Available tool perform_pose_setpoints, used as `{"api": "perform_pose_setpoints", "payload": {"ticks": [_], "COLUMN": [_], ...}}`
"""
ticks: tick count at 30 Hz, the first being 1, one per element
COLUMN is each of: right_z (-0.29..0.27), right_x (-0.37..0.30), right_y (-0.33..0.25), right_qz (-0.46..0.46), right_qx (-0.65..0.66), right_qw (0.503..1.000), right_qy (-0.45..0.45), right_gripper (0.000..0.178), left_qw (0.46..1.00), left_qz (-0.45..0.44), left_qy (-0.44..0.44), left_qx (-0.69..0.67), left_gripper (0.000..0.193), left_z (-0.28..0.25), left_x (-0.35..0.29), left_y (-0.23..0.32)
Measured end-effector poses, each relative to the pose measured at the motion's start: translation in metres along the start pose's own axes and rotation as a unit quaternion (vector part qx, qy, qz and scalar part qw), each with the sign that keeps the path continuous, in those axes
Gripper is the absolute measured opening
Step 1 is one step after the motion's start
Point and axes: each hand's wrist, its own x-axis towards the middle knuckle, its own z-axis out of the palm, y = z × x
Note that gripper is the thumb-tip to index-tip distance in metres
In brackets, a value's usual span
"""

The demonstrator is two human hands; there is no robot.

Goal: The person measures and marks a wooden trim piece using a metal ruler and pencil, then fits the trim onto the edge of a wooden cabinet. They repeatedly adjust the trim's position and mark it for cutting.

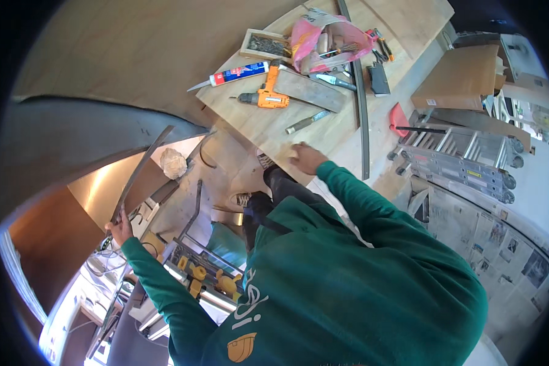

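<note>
Off to the left, my left hand point(121, 229) is closed around the lower end of a long thin dark strip point(143, 168), which slants up and away along the curved grey panel point(104, 137). Over the near edge of the wooden table point(259, 131), my right hand point(309, 160) has its fingers bent around a small pale tan piece point(285, 151), blurred and hard to identify. Closest to that hand on the tabletop lies a chisel point(307, 122). Beyond it are a flat board point(309, 90), an orange cordless drill point(271, 91) and a putty knife point(335, 81).
A sealant tube point(239, 74), a box of screws point(266, 45), a pink plastic bag point(330, 44) of tools and a long dark bar point(360, 110) rest on the table. To the right stand a folded aluminium ladder point(457, 155) and a cardboard box point(457, 76). Yellow-and-black tools point(192, 271) crowd the lower left.
</note>
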Motion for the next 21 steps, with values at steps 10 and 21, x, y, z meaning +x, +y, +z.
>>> {"api": "perform_pose_setpoints", "payload": {"ticks": [10, 21], "right_z": [-0.051, -0.043], "right_x": [-0.017, 0.028], "right_y": [0.156, 0.145], "right_qz": [0.197, 0.074], "right_qx": [0.136, 0.170], "right_qw": [0.964, 0.963], "right_qy": [0.115, 0.194], "right_gripper": [0.057, 0.034], "left_qw": [0.643, 0.861], "left_qz": [0.130, 0.094], "left_qy": [-0.083, -0.067], "left_qx": [0.750, 0.496], "left_gripper": [0.045, 0.048], "left_z": [-0.043, -0.010], "left_x": [0.028, -0.008], "left_y": [0.048, 0.023]}}
